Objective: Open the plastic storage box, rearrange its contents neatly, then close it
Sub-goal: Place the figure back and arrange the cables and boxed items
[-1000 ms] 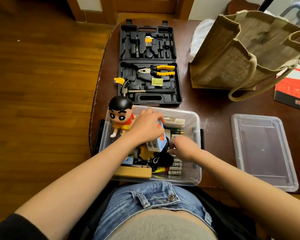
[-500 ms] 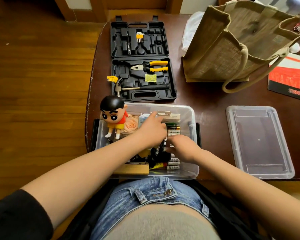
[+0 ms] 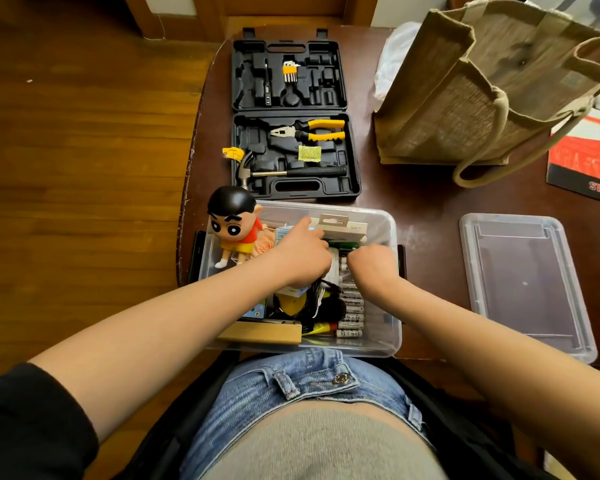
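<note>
The clear plastic storage box (image 3: 381,306) stands open at the near edge of the dark wooden table (image 3: 426,202), directly in front of the person's lap. Both hands are inside it. The left hand (image 3: 300,256) lies knuckles-up over a pale blue carton (image 3: 286,233), with its index finger stretched forward to the carton's far edge; whether the remaining fingers grip anything cannot be told. The right hand (image 3: 371,263) is just beside the left, fingers curled downward; what they close on is hidden. Between and below the two hands runs a row of batteries (image 3: 351,313). Beyond the left index finger a white hang-tab package (image 3: 340,226) leans against the far wall. To the left of the left hand a cartoon figurine (image 3: 234,225) stands at the box's far-left corner. Nearer than the left wrist lies a wooden block (image 3: 260,333). Well to the right of the right hand, the clear lid (image 3: 523,282) rests flat on the table. Beyond both hands sits an open black tool case (image 3: 291,119), with a jute bag (image 3: 471,91) to its right.
</note>
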`<state>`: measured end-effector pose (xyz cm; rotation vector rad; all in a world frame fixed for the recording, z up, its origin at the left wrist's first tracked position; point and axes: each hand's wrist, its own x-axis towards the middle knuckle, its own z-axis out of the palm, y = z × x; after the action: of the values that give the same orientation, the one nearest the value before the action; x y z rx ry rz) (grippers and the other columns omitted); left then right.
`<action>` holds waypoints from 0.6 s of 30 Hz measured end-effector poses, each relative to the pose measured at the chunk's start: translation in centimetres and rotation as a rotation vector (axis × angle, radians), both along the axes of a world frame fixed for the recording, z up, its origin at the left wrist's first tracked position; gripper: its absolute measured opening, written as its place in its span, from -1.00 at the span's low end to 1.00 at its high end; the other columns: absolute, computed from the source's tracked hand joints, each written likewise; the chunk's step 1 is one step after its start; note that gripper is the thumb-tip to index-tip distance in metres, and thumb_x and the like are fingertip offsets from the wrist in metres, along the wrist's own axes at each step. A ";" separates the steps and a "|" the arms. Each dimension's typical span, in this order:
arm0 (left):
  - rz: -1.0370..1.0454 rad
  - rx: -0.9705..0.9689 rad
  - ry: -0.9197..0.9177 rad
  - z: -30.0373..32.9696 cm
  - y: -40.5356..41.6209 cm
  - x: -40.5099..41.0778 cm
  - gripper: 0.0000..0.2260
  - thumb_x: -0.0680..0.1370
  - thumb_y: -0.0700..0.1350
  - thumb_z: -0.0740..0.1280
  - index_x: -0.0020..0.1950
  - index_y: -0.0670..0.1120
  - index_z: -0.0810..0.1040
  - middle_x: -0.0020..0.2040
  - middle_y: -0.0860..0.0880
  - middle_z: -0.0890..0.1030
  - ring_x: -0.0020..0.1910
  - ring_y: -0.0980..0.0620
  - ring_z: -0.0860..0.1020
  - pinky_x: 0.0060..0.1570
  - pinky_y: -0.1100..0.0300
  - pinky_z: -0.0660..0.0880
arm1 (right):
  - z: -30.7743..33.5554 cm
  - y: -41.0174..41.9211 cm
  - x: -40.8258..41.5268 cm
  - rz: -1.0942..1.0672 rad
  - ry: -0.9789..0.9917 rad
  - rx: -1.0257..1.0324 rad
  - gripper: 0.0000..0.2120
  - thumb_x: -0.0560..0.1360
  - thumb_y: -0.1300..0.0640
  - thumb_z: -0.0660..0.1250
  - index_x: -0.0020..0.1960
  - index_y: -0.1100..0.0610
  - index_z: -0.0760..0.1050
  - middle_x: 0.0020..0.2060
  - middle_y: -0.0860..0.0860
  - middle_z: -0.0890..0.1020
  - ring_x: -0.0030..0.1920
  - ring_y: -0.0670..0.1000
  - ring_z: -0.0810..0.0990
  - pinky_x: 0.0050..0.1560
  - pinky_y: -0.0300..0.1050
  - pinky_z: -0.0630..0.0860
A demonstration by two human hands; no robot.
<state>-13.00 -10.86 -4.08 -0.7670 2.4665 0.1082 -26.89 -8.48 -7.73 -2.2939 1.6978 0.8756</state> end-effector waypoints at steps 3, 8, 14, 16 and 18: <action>-0.004 0.004 0.009 0.0 0.0 0.2 -0.73 0.57 -0.14 0.18 0.17 0.06 0.59 0.10 0.03 0.57 0.23 -0.03 0.40 0.35 -0.08 0.20 | -1.0 -0.1 -0.1 0.005 -0.003 0.023 -0.77 0.41 0.43 0.24 -0.10 0.17 0.57 -0.12 0.04 0.65 -0.11 0.07 0.62 -0.32 -0.16 0.39; -0.021 -0.046 0.022 -0.3 0.6 0.5 -0.76 0.56 -0.15 0.22 0.14 0.05 0.59 0.05 0.04 0.58 0.19 -0.04 0.42 0.32 -0.05 0.22 | -1.6 -0.9 0.1 0.074 0.043 0.028 -0.79 0.45 0.39 0.23 -0.10 0.15 0.57 -0.13 0.01 0.64 -0.15 0.04 0.62 -0.44 -0.17 0.30; -0.004 -0.083 0.026 -0.7 1.9 0.3 -0.78 0.57 -0.05 0.24 0.19 -0.02 0.52 0.09 -0.01 0.60 0.18 -0.07 0.43 0.30 -0.06 0.18 | -2.1 -1.1 0.2 0.093 0.059 0.037 -0.79 0.51 0.32 0.20 -0.02 0.11 0.55 -0.11 -0.03 0.62 -0.11 0.00 0.62 -0.51 -0.22 0.20; -0.030 -0.087 0.017 -0.7 1.8 0.1 -0.77 0.58 -0.01 0.22 0.22 0.03 0.49 0.11 -0.04 0.59 0.20 -0.09 0.43 0.32 -0.08 0.19 | -1.8 -1.2 0.3 0.061 0.034 0.048 -0.82 0.48 0.33 0.21 -0.08 0.11 0.52 -0.22 -0.04 0.56 -0.20 0.00 0.58 -0.41 -0.19 0.33; -0.037 -0.087 0.013 -0.8 1.7 0.0 -0.78 0.60 -0.04 0.18 0.23 0.07 0.49 0.10 -0.04 0.58 0.19 -0.09 0.43 0.28 -0.07 0.22 | -1.2 -1.4 0.3 0.029 -0.011 0.064 -0.85 0.47 0.35 0.22 -0.15 0.12 0.45 -0.29 -0.02 0.45 -0.20 0.05 0.57 -0.32 -0.14 0.39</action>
<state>-13.00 -9.13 -4.85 -0.7592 2.5105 -0.0076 -26.61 -9.84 -8.96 -2.2829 1.6122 0.9071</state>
